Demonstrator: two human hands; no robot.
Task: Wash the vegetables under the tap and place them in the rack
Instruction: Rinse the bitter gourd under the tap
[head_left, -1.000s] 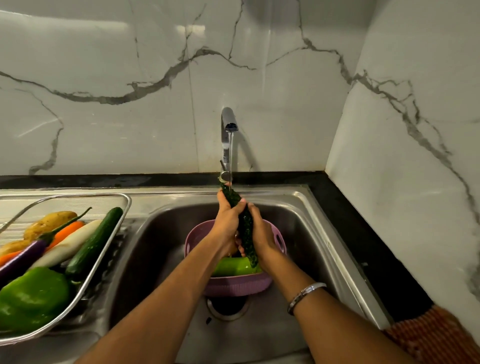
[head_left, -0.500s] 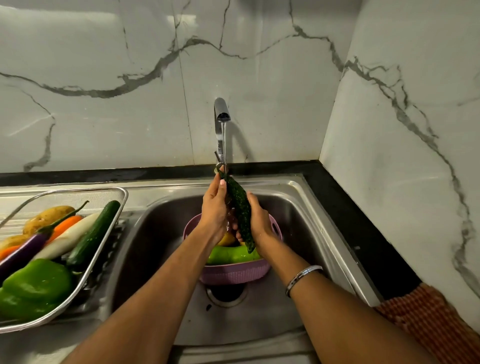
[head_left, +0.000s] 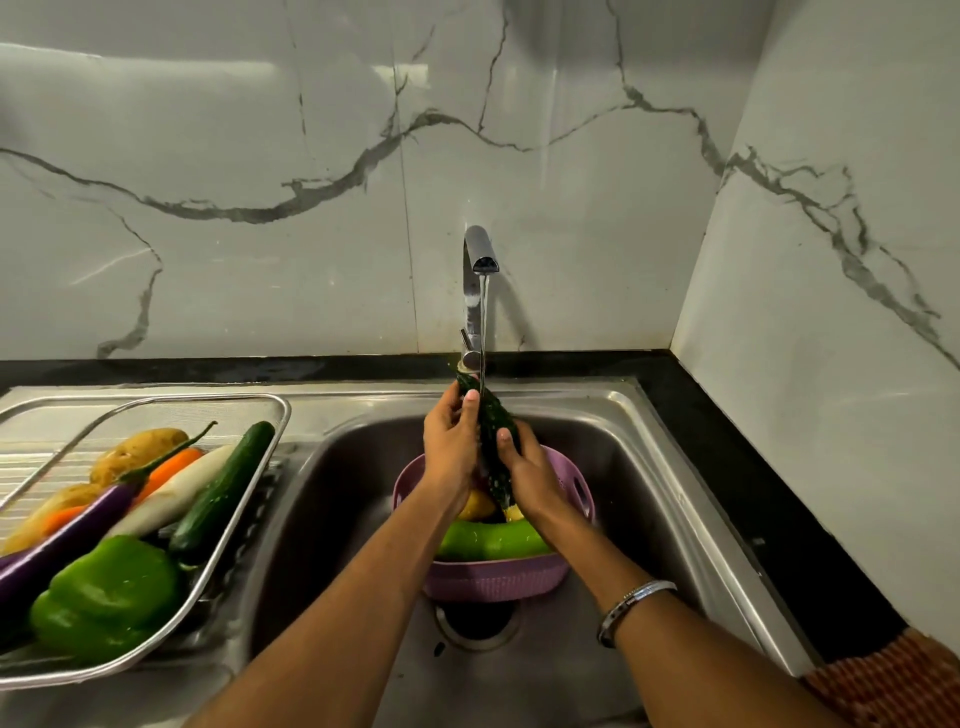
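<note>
A dark green bitter gourd (head_left: 493, 421) stands tilted under the running tap (head_left: 480, 249), its top end touching the stream. My left hand (head_left: 449, 447) grips its upper part and my right hand (head_left: 527, 475) grips its lower part. Below the hands sits a purple colander (head_left: 574, 493) in the sink (head_left: 649, 467), with a light green vegetable (head_left: 493, 540) and a yellow piece (head_left: 475, 506) inside. On the left, the wire rack (head_left: 270, 415) holds a cucumber (head_left: 223, 493), a green pepper (head_left: 109, 597), an aubergine (head_left: 62, 540), a white radish, carrots and potatoes.
The sink drain (head_left: 475, 621) lies open just in front of the colander. Black counter (head_left: 753, 493) runs along the right and back. Marble walls close off the back and the right side. An orange cloth (head_left: 893, 680) lies at the lower right corner.
My hands have slid along the bitter gourd under the stream, the left now higher near its top. The gourd has stayed under the tap.
</note>
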